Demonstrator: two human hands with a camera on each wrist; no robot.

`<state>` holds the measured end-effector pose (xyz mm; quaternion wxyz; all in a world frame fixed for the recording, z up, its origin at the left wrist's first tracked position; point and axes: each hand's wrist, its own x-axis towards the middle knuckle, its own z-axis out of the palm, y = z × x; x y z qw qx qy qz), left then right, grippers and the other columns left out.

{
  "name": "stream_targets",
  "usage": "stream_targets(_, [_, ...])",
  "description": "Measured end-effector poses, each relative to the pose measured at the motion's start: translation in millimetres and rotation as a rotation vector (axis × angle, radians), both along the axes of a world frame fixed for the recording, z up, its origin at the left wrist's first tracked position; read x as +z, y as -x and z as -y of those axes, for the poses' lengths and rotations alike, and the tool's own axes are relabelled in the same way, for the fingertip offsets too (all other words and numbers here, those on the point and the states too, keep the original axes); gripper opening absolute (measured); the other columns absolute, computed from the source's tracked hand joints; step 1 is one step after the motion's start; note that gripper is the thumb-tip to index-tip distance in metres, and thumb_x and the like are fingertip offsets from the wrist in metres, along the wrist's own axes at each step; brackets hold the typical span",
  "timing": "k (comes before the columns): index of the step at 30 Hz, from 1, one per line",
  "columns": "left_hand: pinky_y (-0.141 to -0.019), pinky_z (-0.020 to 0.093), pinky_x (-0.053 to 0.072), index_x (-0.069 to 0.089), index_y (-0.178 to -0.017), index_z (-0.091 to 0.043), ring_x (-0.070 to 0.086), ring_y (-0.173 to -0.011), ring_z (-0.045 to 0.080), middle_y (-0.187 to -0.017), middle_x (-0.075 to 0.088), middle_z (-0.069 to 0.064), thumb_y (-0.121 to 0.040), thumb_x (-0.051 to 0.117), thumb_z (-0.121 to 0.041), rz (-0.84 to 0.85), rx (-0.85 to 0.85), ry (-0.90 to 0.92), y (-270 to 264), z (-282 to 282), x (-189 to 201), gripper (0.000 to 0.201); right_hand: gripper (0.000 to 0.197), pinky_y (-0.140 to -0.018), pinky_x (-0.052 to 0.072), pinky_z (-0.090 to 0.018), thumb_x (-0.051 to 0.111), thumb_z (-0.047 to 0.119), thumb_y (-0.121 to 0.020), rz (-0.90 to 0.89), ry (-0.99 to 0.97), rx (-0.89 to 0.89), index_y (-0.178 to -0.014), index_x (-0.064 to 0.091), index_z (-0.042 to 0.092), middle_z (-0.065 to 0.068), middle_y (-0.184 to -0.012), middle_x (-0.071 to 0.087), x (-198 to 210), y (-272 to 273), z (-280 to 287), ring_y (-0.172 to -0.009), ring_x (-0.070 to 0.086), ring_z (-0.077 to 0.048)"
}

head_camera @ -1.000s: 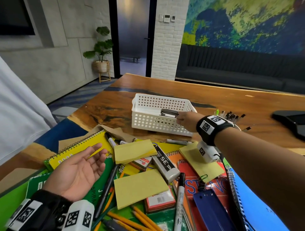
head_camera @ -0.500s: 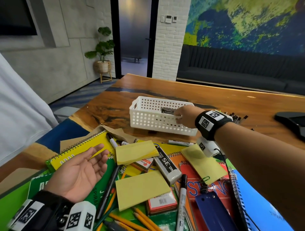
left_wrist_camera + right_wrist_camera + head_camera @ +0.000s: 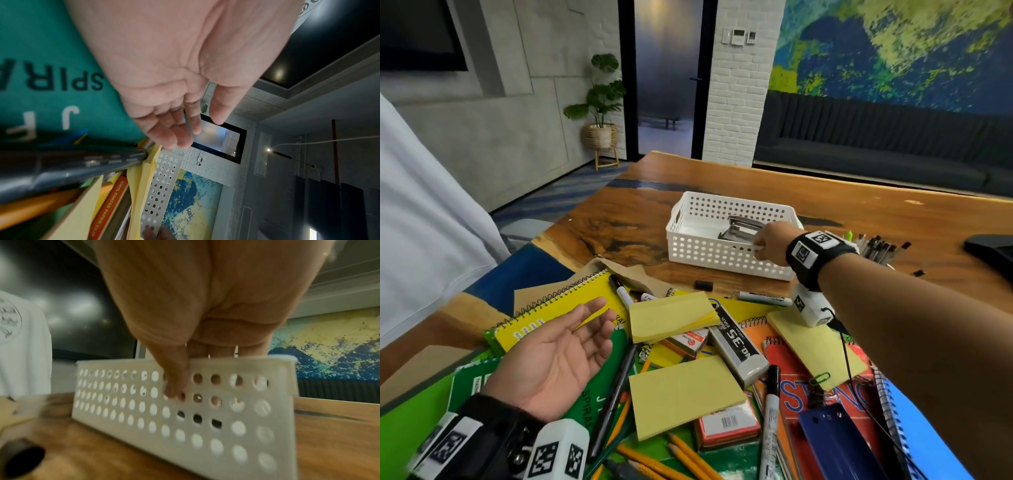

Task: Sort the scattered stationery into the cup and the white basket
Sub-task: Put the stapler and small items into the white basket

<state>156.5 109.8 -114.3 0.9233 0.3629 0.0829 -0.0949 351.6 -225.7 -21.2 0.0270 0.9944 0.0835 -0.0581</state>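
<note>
White basket (image 3: 709,255) lies crosswise on bare wood; right hand (image 3: 770,244) grips its near rim, thumb outside. Left hand (image 3: 558,359) rests palm-up, fingers loose, holding nothing.

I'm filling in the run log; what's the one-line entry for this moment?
right hand: grips white basket near wall | in basket: metal stapler | left hand: open, palm up, over notebooks

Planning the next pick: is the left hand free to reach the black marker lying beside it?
Probably yes. The left hand lies open and holds nothing, and the marker lies on top of the pile right beside it, uncovered.
</note>
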Motion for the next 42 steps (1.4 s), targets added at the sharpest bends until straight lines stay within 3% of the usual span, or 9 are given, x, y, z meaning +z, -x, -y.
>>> stream_targets(3, [-0.069, 0.030, 0.059, 0.067, -0.120, -0.014, 0.072, -0.080, 0.019, -0.104, 0.071, 0.010, -0.059, 0.076, -0.029, -0.001, 0.005, -0.015, 0, 2, 2, 0.063, 0.011, -0.082, 0.056, -0.036, 0.072, 0.026, -0.090, -0.059, -0.014, 0.029, -0.091, 0.075, 0.016, -0.003, -0.094, 0.074, 3, 11, 8, -0.091, 0.068, -0.026])
stream_targets(12, [-0.072, 0.030, 0.060, 0.069, -0.119, -0.013, 0.072, -0.084, 0.018, -0.107, 0.071, 0.011, -0.037, 0.099, -0.028, -0.015, 0.037, -0.071, 5, 3, 4, 0.089, 0.007, -0.069, 0.045, -0.027, 0.069, 0.027, -0.093, -0.048, -0.149, 0.078, -0.087, 0.067, 0.027, 0.009, -0.081, 0.063, -8, 58, 30, -0.081, 0.058, -0.018])
stream_targets(16, [-0.069, 0.029, 0.059, 0.059, -0.133, -0.009, 0.072, -0.079, 0.016, -0.102, 0.070, 0.010, -0.069, 0.075, -0.026, -0.023, 0.069, -0.080, 9, 10, 7, 0.068, 0.021, -0.098, 0.052, -0.031, 0.070, 0.024, -0.093, 0.087, -0.471, 0.044, -0.114, 0.073, 0.024, 0.010, -0.113, 0.072, 0, 75, 46, -0.102, 0.065, -0.010])
stream_targets(18, [-0.069, 0.029, 0.059, 0.053, -0.139, -0.007, 0.072, -0.079, 0.016, -0.101, 0.070, 0.010, -0.084, 0.060, -0.025, -0.034, 0.087, -0.081, 10, 13, 10, 0.058, 0.022, -0.101, 0.051, -0.033, 0.068, 0.021, -0.095, 0.145, -0.690, 0.010, -0.116, 0.073, 0.020, 0.007, -0.117, 0.071, 7, 88, 54, -0.107, 0.065, -0.010])
stream_targets(22, [-0.069, 0.030, 0.060, 0.055, -0.138, -0.008, 0.069, -0.084, 0.019, -0.103, 0.069, 0.012, -0.082, 0.062, -0.025, -0.053, 0.060, -0.165, 15, 19, 22, 0.059, 0.020, -0.101, 0.046, -0.031, 0.069, 0.027, -0.094, 0.188, -0.942, -0.075, -0.114, 0.072, 0.024, 0.008, -0.121, 0.069, 3, 110, 66, -0.115, 0.061, -0.008])
stream_targets(26, [-0.081, 0.041, 0.050, 0.067, -0.123, -0.014, 0.064, -0.093, 0.025, -0.117, 0.066, 0.021, -0.092, 0.056, -0.021, 0.043, -0.078, -0.593, 20, 38, 51, 0.034, 0.029, -0.106, 0.035, -0.029, 0.068, 0.035, -0.094, 0.058, -0.991, -0.092, -0.123, 0.068, 0.033, 0.008, -0.149, 0.052, -14, 119, 74, -0.135, 0.048, -0.012])
stream_targets(32, [-0.089, 0.024, 0.045, 0.063, -0.118, -0.043, 0.055, -0.107, -0.002, -0.121, 0.057, -0.019, -0.092, 0.066, -0.036, 0.356, -0.195, -1.799, -15, 75, 89, 0.026, 0.057, -0.120, 0.026, -0.039, 0.069, 0.038, -0.093, -0.051, -1.027, -0.120, -0.146, 0.050, 0.033, 0.002, -0.163, 0.026, -34, 123, 69, -0.146, 0.035, -0.021])
stream_targets(38, [-0.105, 0.027, 0.043, 0.034, -0.151, -0.036, 0.048, -0.129, 0.009, -0.149, 0.044, -0.013, -0.077, 0.073, -0.061, 0.298, -0.684, -2.223, -58, 81, 84, 0.087, 0.038, -0.108, 0.042, -0.035, 0.072, 0.024, -0.091, -0.012, -1.141, -0.144, -0.127, 0.061, 0.029, 0.005, -0.144, 0.050, -48, 120, 69, -0.122, 0.053, -0.015])
stream_targets(42, [-0.096, 0.029, 0.046, 0.032, -0.144, -0.039, 0.050, -0.117, 0.015, -0.129, 0.039, -0.009, -0.063, 0.080, -0.064, 0.310, -0.676, -2.333, -58, 92, 87, 0.098, 0.030, -0.094, 0.050, -0.029, 0.073, 0.021, -0.089, 0.032, -1.193, -0.168, -0.117, 0.064, 0.030, 0.002, -0.126, 0.057, -53, 117, 70, -0.109, 0.061, -0.015])
